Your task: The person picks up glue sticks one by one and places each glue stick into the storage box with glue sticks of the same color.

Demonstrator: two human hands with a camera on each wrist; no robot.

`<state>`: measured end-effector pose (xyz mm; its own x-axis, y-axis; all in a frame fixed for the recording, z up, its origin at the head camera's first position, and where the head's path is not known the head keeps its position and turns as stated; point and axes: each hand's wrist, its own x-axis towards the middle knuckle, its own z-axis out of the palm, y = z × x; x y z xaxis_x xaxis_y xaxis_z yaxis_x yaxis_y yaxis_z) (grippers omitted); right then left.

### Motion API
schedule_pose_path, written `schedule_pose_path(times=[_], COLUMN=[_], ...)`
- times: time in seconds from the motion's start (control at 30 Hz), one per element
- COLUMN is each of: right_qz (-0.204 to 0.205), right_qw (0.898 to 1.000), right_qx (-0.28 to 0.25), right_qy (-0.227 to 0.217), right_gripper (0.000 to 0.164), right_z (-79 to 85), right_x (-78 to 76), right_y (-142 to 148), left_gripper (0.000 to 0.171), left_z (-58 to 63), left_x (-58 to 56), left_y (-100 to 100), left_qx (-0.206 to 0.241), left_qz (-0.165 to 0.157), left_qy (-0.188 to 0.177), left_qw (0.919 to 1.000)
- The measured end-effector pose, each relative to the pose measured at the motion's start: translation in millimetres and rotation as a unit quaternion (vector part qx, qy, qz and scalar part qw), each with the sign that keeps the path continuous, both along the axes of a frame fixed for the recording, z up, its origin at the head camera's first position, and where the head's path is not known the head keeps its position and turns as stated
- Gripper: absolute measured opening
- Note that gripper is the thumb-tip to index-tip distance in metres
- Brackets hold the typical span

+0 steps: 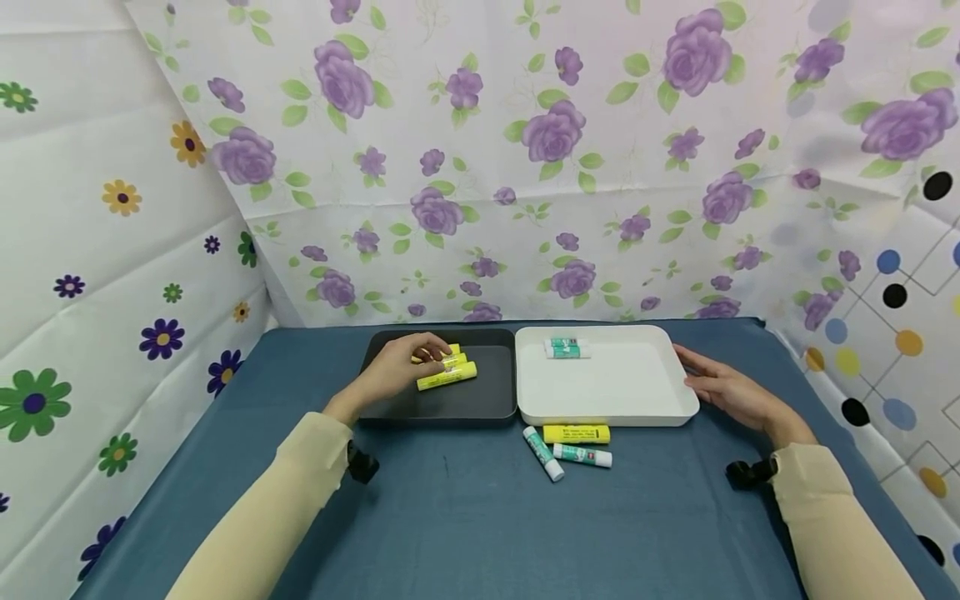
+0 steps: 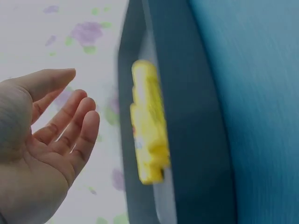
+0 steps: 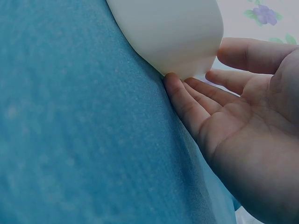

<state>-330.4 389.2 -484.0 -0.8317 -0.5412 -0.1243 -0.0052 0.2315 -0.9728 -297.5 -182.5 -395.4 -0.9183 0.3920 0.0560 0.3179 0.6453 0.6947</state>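
Note:
My left hand [image 1: 399, 368] hovers over the black tray [image 1: 495, 379] with its fingers loosely bent and nothing between them. Yellow glue sticks [image 1: 447, 376] lie side by side in that tray, partly hidden by the hand in the head view; in the left wrist view the yellow sticks [image 2: 149, 126] are apart from the fingers. At the white tray [image 1: 600, 387], my right hand [image 1: 731, 396] touches the right side with its fingertips. The right wrist view shows its fingers [image 3: 187, 105] against the tray's corner. Two green-and-white glue sticks [image 1: 567, 352] lie inside the white tray.
In front of the white tray, a yellow glue stick [image 1: 576, 434] and two green-and-white ones, one angled [image 1: 543, 453] and one nearly level [image 1: 582, 455], lie on the blue cloth [image 1: 480, 533]. A flowered curtain [image 1: 510, 167] hangs behind the trays, which stand side by side.

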Motion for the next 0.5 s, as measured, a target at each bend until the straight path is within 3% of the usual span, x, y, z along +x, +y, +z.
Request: schedule_pose_path(times=[0.13,0.23,0.4,0.5], right_qz=[-0.002,-0.005,-0.006,-0.007], right_qw=[1.0,1.0,1.0,1.0], right_qx=[0.003,0.005,0.004,0.002], right_qy=[-0.001,-0.003,-0.008,-0.01], right_gripper=[0.074,0.074,0.074,0.075], right_z=[-0.3,0.3,1.4,2.0], right_x=[1.1,1.4,1.1,1.3], right_y=[1.4,2.3,0.6,0.0], left_gripper=[0.025,0.027,0.03,0.029], left_z=[7.2,9.2,3.9,-1.7], left_x=[19.5,32.9,48.9,55.5], left_y=[13.7,25.1,39.9,47.1], left_qx=[0.054,0.087,0.109,0.107], left_qz=[-0.013,-0.045,-0.085,-0.089], left_qy=[0.001,0.001,-0.007,-0.015], left_qw=[0.9984,0.9952,0.9904,0.9901])
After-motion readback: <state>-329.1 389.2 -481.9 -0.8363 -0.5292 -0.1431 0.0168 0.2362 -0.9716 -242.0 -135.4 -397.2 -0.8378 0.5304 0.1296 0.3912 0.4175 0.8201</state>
